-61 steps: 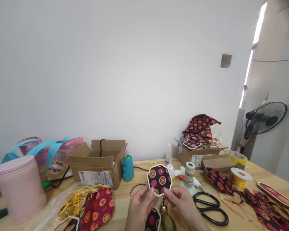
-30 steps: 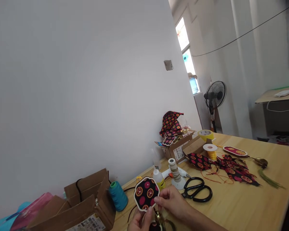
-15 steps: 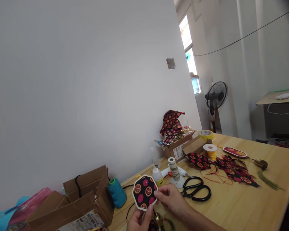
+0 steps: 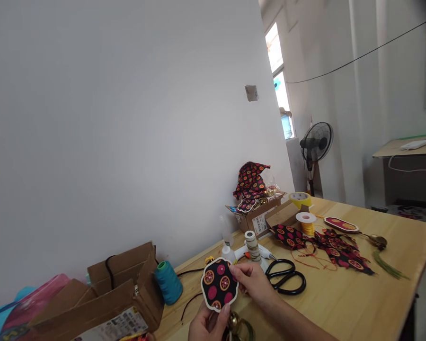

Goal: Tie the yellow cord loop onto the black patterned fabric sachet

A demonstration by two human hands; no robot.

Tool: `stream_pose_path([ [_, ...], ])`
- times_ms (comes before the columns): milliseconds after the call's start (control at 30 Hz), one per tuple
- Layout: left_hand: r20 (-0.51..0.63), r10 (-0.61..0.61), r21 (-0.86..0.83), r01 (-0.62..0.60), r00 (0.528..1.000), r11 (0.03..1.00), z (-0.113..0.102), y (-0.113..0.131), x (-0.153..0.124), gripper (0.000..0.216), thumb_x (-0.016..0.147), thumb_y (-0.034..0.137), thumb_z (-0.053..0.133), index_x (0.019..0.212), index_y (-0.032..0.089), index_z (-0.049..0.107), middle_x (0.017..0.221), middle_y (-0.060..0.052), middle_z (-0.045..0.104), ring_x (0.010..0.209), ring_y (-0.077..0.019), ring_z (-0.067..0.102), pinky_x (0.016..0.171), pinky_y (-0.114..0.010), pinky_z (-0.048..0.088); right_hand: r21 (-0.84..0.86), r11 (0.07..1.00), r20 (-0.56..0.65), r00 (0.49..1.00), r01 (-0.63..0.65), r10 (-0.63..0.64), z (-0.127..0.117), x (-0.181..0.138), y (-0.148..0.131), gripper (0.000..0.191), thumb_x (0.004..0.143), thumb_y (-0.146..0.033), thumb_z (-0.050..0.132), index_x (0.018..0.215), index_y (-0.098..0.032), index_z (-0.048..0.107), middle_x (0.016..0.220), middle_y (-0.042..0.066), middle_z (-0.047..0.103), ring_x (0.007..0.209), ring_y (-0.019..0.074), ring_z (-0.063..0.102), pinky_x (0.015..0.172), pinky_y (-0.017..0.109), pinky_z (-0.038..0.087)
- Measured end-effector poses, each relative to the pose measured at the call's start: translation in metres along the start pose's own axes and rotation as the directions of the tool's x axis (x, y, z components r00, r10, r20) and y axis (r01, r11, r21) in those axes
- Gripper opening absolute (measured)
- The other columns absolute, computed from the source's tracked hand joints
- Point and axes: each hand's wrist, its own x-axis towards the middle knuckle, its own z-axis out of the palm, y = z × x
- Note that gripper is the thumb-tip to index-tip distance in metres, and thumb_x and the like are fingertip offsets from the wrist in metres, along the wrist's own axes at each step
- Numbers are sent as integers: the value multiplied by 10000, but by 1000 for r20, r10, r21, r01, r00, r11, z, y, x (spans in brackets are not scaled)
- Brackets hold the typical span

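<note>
A scalloped plaque [image 4: 219, 285] is held up at the bottom centre of the frame, above the worktop [image 4: 358, 303], with its printed face [image 4: 216, 292] in plain view; its lower edge is pinched by the left hand [image 4: 209, 324], at the bottom edge of the frame, while its right edge is pinched by the right hand [image 4: 252, 282], so that both are closed on the same piece, near one another but apart.

The plaque is judged to be light and fairly stiff, since its outline is kept flat between two small grips; the face looks like dark patterned cloth, so a dry, unslippery surface is to be expected, though one easily marked or rubbed; the pale spots in the pattern are too small to be identified, and pressure there is better avoided; the firmest hold is probably offered by the pale rim [image 4: 203, 285], taken lightly at two separate points.

A yellow loop [image 4: 209, 260] is seen at the plaque's upper left edge; a brass ball [image 4: 234, 322] is seen beside the left hand, but whether either is fastened to the plaque cannot be told; if the ball is attached, some swinging weight should be allowed for below; black-handled scissors [image 4: 286, 277] are laid just beyond the right hand; a white bottle [image 4: 228, 254] is partly hidden behind the plaque's top.
</note>
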Motion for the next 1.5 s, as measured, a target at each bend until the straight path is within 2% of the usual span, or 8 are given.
stream_pose_path([
  [167, -62, 91, 46, -88, 994, 995, -8, 7, 3, 454, 521, 562, 657, 745, 168, 681, 818, -73, 699, 874, -266, 600, 801, -302, 457, 27, 999, -25, 999, -34, 34, -1, 1, 3, 554, 565, -693, 535, 510, -144, 493, 421, -59, 381, 374, 47, 289, 385, 189, 196],
  [333, -170, 151, 154, -125, 974, 980, -17, 5, 8, 501, 482, 624, 633, 708, 180, 693, 892, -64, 680, 924, -286, 562, 864, -323, 409, 37, 997, 16, 997, -71, 70, 0, 1, 4, 552, 557, -686, 550, 497, -140, 497, 420, -46, 412, 367, 53, 322, 381, 185, 213],
  [467, -144, 195, 206, -163, 970, 965, -16, 0, 9, 489, 490, 637, 620, 645, 180, 697, 894, -88, 671, 948, -308, 534, 897, -364, 372, 48, 997, 29, 998, -58, 56, -1, 1, 5, 547, 581, -675, 541, 478, -141, 480, 438, -40, 416, 397, 57, 328, 400, 184, 222],
  [667, -155, 89, 88, -75, 984, 993, -14, 7, 5, 506, 494, 626, 630, 745, 191, 692, 863, -60, 686, 900, -270, 568, 809, -307, 440, 51, 998, 53, 998, -33, 31, 1, -2, 3, 541, 589, -643, 564, 427, -138, 458, 408, -49, 385, 399, 51, 293, 402, 185, 192],
  [833, -123, 133, 129, -117, 984, 985, -14, 10, 4, 501, 478, 631, 636, 701, 188, 707, 914, -64, 680, 968, -284, 543, 895, -327, 399, 77, 997, 84, 996, -26, 20, 3, -4, -2, 507, 605, -617, 573, 515, -118, 567, 461, -33, 474, 432, 61, 362, 428, 182, 253],
  [1033, -77, 93, 62, -89, 993, 994, -16, -4, 9, 491, 528, 606, 623, 757, 178, 695, 970, -83, 666, 1014, -290, 529, 951, -369, 353, 74, 997, 100, 995, -23, 16, 4, -6, -5, 487, 607, -575, 602, 518, -97, 625, 473, -12, 520, 433, 59, 380, 442, 186, 272],
  [1300, -19, 195, 158, -190, 981, 969, -11, 7, 3, 432, 536, 568, 639, 714, 180, 713, 893, -99, 675, 945, -294, 553, 875, -360, 406, 30, 999, 112, 993, -31, 28, 6, -7, 2, 442, 582, -543, 641, 555, -103, 670, 454, -32, 486, 442, 51, 361, 441, 179, 264],
  [1500, -40, 241, 207, -228, 970, 951, -5, 9, 0, 391, 526, 545, 654, 639, 176, 712, 821, -105, 684, 876, -278, 584, 803, -319, 448, -34, 999, 91, 996, -6, 9, 9, -11, 2, 366, 581, -478, 668, 606, -115, 703, 508, -5, 558, 469, 68, 402, 464, 194, 298],
])
